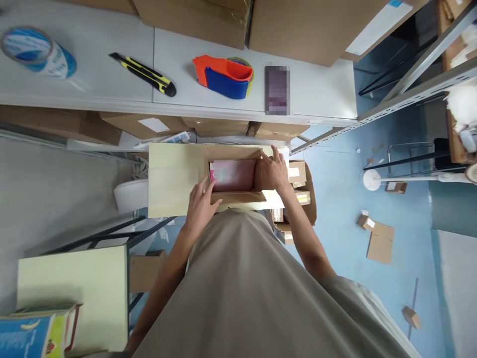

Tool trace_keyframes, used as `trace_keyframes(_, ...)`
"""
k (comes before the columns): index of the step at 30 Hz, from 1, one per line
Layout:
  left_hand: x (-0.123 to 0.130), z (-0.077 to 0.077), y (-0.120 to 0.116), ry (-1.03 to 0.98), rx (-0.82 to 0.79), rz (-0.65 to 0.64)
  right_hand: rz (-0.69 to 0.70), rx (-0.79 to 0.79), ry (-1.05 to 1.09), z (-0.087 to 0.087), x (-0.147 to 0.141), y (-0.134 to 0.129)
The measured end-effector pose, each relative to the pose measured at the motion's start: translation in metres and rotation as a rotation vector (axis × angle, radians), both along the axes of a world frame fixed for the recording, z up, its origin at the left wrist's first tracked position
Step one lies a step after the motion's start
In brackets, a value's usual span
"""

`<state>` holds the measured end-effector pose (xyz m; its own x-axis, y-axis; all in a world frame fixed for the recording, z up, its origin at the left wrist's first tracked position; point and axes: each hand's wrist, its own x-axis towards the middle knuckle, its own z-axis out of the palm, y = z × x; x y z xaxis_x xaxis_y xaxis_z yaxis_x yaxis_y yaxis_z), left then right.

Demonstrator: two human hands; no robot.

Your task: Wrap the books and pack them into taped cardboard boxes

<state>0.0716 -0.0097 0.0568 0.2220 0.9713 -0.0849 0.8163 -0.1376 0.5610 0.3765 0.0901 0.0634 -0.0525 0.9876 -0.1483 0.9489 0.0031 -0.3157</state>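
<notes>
An open cardboard box point(238, 197) stands on a pale yellow table point(173, 181), its flaps folded outward. Inside it lies a flat pink item point(234, 175) with a glossy surface; what kind of thing it is cannot be made out. My left hand point(200, 201) rests at the box's near left corner, fingers apart. At the right end, my right hand point(276, 171) touches the right flap, its fingers spread along the edge. Neither hand is closed around anything.
On the grey shelf point(316, 89) ahead lie a tape roll point(37, 52), a box cutter point(143, 74), an orange and blue tape dispenser point(225, 77) and a blurred-out phone point(278, 90). Boxes stand above and below it. More small boxes point(298, 174) sit right of the table.
</notes>
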Motion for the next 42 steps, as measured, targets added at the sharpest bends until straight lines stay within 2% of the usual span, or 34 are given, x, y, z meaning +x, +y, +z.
trace_keyframes(3,0.002,-0.010,0.003,0.016,-0.082,-0.158,-0.025,-0.036,0.170,-0.008,-0.007,0.001)
trace_keyframes(7,0.004,-0.021,0.005,0.069,-0.185,-0.229,0.000,-0.096,0.318,-0.021,-0.020,0.000)
trace_keyframes(9,0.005,-0.024,0.008,0.091,-0.210,-0.193,0.002,-0.130,0.295,-0.026,-0.024,-0.002)
trace_keyframes(12,0.003,-0.025,0.013,0.095,-0.207,-0.042,0.028,-0.130,0.232,-0.030,-0.022,-0.008)
trace_keyframes(16,-0.005,-0.027,0.026,0.061,-0.116,0.173,0.032,-0.098,0.150,-0.030,-0.009,-0.020)
trace_keyframes(18,-0.009,-0.031,0.036,0.057,-0.073,0.231,0.009,-0.108,0.155,-0.033,-0.002,-0.027)
trace_keyframes(22,-0.013,-0.046,0.054,0.020,-0.068,0.158,-0.071,-0.186,0.256,-0.048,0.003,-0.038)
trace_keyframes(26,-0.013,-0.058,0.062,0.020,-0.056,0.126,-0.153,-0.135,0.314,-0.063,0.001,-0.041)
trace_keyframes(29,-0.016,-0.060,0.062,0.019,-0.033,0.111,-0.142,-0.114,0.328,-0.064,0.000,-0.042)
trace_keyframes(33,-0.024,-0.051,0.070,0.045,-0.024,0.045,-0.066,-0.061,0.239,-0.049,-0.004,-0.036)
trace_keyframes(36,-0.024,-0.030,0.094,0.051,0.027,-0.002,0.005,0.125,0.178,-0.021,-0.016,-0.012)
trace_keyframes(38,-0.019,-0.005,0.117,0.005,0.124,-0.003,0.083,0.280,0.178,0.009,-0.030,0.018)
trace_keyframes(42,-0.002,0.065,0.166,-0.155,0.363,0.039,0.211,0.457,0.123,0.083,-0.063,0.095)
